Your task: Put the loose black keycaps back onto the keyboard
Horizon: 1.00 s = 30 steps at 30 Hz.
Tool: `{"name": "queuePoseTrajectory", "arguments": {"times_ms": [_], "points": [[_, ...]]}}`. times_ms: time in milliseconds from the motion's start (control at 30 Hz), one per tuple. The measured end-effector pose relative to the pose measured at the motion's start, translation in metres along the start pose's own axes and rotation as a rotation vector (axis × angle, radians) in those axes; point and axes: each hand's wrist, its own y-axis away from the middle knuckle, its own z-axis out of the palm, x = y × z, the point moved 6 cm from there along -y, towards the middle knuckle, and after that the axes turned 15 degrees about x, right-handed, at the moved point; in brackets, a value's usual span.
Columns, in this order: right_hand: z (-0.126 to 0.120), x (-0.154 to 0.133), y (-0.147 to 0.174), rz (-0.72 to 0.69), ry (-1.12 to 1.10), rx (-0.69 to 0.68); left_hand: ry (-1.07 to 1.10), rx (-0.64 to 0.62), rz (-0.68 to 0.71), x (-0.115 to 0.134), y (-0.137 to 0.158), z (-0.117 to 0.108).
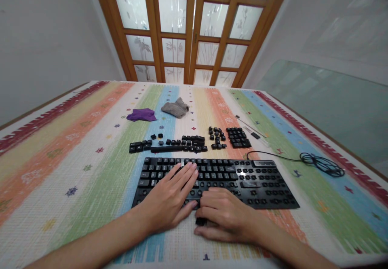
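A black computer keyboard [266, 188] lies lengthwise before me. Keycaps cover its left and middle parts, while the right part shows bare key switches. My left hand [174, 192] rests flat on the left half, its fingers stretched out over the keys. At the keyboard's front edge my right hand [226, 212] is curled, with a black keycap [200, 221] between thumb and fingers; most of that piece is hidden by the hand. Loose keycaps lie beyond the keyboard: a long space bar [166, 149] among small keys, a scattered cluster [217, 134] and a tidy block [238, 137].
A purple cloth [141, 115] and a grey cloth [176, 108] lie farther back. On the right are a thin rod-like tool [250, 125], a small black piece [255, 135] and the coiled cable [323, 164]. A striped tablecloth [91, 180] covers the table.
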Motion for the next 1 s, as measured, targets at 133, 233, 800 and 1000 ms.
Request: {"name": "queuePoseTrajectory", "arguments": {"times_ms": [133, 233, 800, 1000], "points": [[-0.005, 0.000, -0.003, 0.100, -0.093, 0.000, 0.027, -0.001, -0.010, 0.000, -0.001, -0.002], [-0.014, 0.002, -0.007, 0.202, -0.215, 0.038, 0.047, -0.005, -0.012, 0.000, -0.001, -0.002], [-0.024, 0.043, 0.000, 0.461, -0.005, 0.159, 0.021, -0.005, -0.005, -0.002, 0.001, 0.001], [-0.023, 0.038, -0.004, 0.346, -0.018, 0.259, 0.014, -0.002, 0.011, -0.002, 0.000, 0.001]]}}
